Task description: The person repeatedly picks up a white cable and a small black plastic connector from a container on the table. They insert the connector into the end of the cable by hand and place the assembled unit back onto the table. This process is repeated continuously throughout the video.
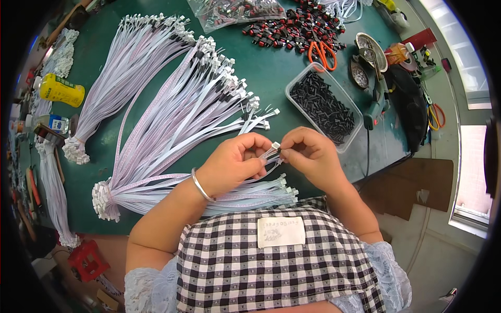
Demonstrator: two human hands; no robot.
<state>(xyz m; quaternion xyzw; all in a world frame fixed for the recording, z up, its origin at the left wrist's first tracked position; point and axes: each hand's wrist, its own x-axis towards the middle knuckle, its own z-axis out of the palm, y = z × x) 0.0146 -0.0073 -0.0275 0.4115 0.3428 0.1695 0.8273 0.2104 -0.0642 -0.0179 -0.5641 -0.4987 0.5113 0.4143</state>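
Both hands up over the worktop [271, 68]. Left hand [232, 163] & right hand [309, 155] fingers pinching one white connector [275, 146] w/ wires. Prob. a ribbon lead, too small to tell.

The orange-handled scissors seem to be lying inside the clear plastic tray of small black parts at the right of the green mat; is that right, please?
Not quite. The orange-handled scissors lie outside the clear plastic tray, on the green mat just beyond its far rim, beside the pile of red-and-black parts. The head view shows this.

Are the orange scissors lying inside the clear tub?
No, the scissors lie on the mat just beyond the tub, which holds only small black parts.
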